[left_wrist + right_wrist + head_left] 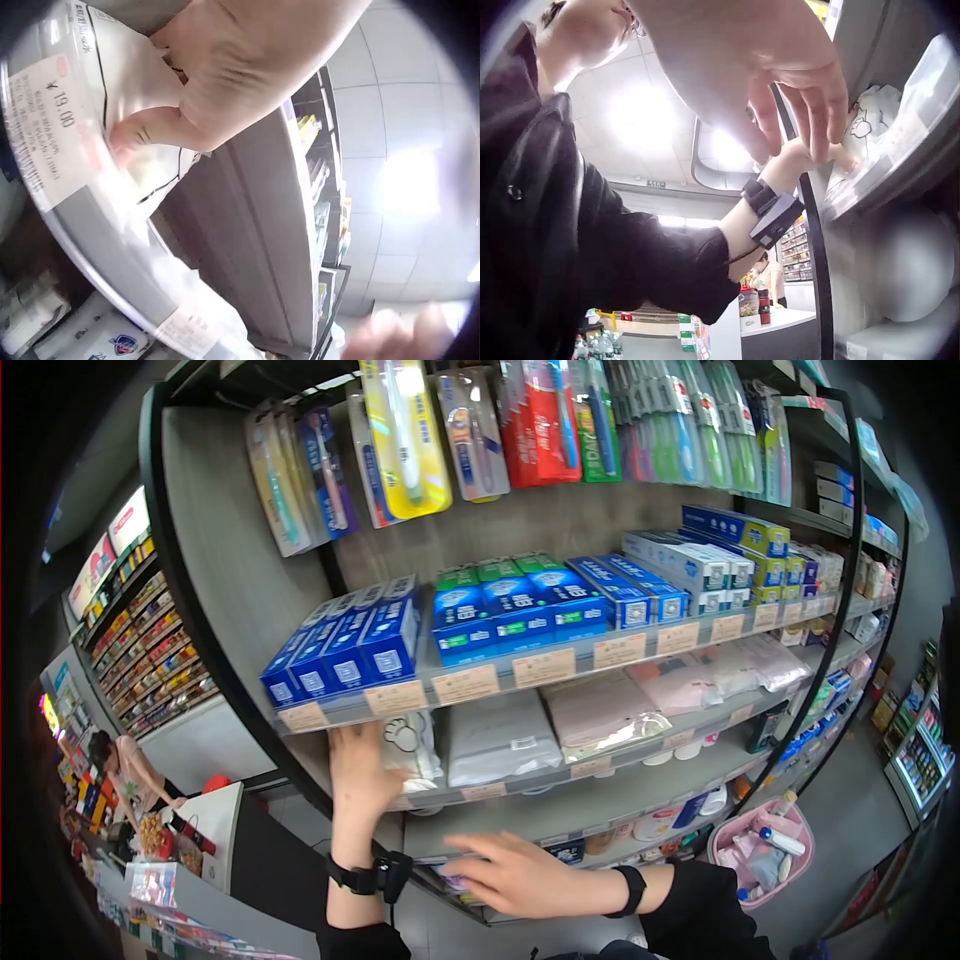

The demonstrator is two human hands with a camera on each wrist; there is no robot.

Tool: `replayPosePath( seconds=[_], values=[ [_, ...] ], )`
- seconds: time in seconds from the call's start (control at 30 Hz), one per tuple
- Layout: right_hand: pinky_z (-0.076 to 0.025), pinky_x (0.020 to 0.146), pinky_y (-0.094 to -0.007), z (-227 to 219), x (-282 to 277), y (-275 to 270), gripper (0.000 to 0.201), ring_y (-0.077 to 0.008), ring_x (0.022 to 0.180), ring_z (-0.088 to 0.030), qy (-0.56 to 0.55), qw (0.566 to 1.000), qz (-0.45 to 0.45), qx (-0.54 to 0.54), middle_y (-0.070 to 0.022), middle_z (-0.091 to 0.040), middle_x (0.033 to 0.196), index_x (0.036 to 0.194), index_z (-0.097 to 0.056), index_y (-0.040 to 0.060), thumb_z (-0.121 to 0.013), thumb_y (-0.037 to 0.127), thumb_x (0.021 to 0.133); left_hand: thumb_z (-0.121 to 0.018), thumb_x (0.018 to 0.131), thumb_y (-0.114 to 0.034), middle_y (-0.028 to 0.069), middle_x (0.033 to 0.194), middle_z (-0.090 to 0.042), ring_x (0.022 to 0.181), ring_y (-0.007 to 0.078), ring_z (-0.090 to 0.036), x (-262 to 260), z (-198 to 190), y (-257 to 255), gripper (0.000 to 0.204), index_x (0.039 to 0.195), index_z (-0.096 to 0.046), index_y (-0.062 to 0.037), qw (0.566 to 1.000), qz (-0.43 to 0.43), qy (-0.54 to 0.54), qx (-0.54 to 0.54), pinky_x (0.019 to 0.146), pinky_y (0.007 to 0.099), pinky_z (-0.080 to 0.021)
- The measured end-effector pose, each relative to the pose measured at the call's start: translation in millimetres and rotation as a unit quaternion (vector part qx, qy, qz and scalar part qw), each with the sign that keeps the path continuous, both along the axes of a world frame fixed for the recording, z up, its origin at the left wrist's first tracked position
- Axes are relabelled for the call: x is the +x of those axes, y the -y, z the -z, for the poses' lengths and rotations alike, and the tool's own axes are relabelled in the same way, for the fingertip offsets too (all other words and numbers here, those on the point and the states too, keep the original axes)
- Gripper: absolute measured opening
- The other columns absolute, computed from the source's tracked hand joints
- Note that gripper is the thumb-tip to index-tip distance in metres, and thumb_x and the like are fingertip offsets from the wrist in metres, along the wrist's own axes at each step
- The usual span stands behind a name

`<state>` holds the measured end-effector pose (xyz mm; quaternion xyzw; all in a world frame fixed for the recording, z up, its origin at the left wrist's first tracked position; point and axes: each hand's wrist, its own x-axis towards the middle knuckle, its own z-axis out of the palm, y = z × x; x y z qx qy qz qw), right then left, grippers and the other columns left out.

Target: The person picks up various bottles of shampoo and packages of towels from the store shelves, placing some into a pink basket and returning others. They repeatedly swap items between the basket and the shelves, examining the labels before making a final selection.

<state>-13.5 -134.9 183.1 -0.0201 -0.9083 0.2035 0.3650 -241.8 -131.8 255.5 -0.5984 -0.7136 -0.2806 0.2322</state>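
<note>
On the shelf below the toothpaste, my left hand (362, 772) is at the left end, beside a white plastic package (412, 745) with a black paw outline. In the left wrist view the thumb (142, 133) lies against the front of this package (139, 64), while the fingers reach in along its side, mostly hidden. My right hand (525, 875) hovers in front of the lower shelves, holding nothing, its fingers loosely extended towards the left forearm. A grey-white package (500, 740) lies just right of the paw package.
Blue toothpaste boxes (355, 640) line the shelf above, with a price-tag strip (465, 685) along its edge. Toothbrush packs (405, 445) hang higher. A pink basket (715, 850) with bottles stands on the floor at right. A person (135, 770) is by the counter (215, 825) at left.
</note>
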Motion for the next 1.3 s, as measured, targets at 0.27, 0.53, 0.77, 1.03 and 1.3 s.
replayPosePath(
  seconds=[0.27,0.53,0.77,1.03,1.3],
  values=[
    [-0.048,0.089,-0.0396,66,135,-8,0.026,-0.0311,0.102,-0.058,0.057,0.994,0.024,-0.085,-0.0133,-0.057,0.119,0.113,-0.061,0.0064,-0.06,0.019,0.091,-0.073,0.058,0.003,0.0309,0.146,-0.027,0.137,0.0461,-0.026,22,6,10,0.088,0.14,-0.042,-0.0061,0.998,-0.018,0.061,0.013,0.112,0.0434,-0.029],
    [-0.052,0.083,-0.0382,145,293,-8,0.029,-0.0318,0.096,-0.064,0.134,0.888,0.304,-0.319,-0.0176,-0.065,0.105,0.112,-0.062,0.0028,-0.063,0.018,0.088,-0.058,0.083,-0.003,0.0216,0.147,-0.032,0.139,0.0375,-0.029,48,71,4,0.053,0.134,-0.046,-0.0023,0.975,0.002,0.067,0.212,0.112,0.0474,-0.023],
    [-0.052,0.076,-0.033,229,379,-2,0.027,-0.0223,0.087,-0.067,0.076,0.78,0.426,-0.452,-0.0143,-0.068,0.093,0.111,-0.063,0.0017,-0.064,0.011,0.085,-0.054,0.09,-0.007,0.025,0.136,-0.045,0.132,0.0446,-0.037,175,122,-23,0.021,0.108,-0.055,0.0036,0.954,0.13,-0.081,0.256,0.108,0.0559,-0.027],
    [-0.052,0.077,-0.0333,261,446,-24,0.028,-0.0245,0.083,-0.068,0.055,0.741,0.471,-0.475,-0.0153,-0.069,0.092,0.108,-0.064,-0.0013,-0.063,0.011,0.084,-0.053,0.089,-0.019,0.0202,0.151,-0.029,0.143,0.0422,-0.019,293,122,-92,0.053,0.139,-0.043,-0.0051,0.989,0.049,-0.067,0.121,0.111,0.0605,-0.013],
    [-0.05,0.084,-0.0437,341,539,-72,0.05,-0.0376,0.099,-0.061,0.171,0.623,0.663,-0.379,-0.0248,-0.061,0.107,0.119,-0.055,0.0019,-0.071,0.015,0.073,-0.05,0.078,-0.012,0.0166,0.144,-0.043,0.137,0.0358,-0.035,293,141,-111,0.059,0.136,-0.049,-0.0073,0.981,-0.017,-0.109,0.159,0.113,0.058,-0.011]
  ],
)
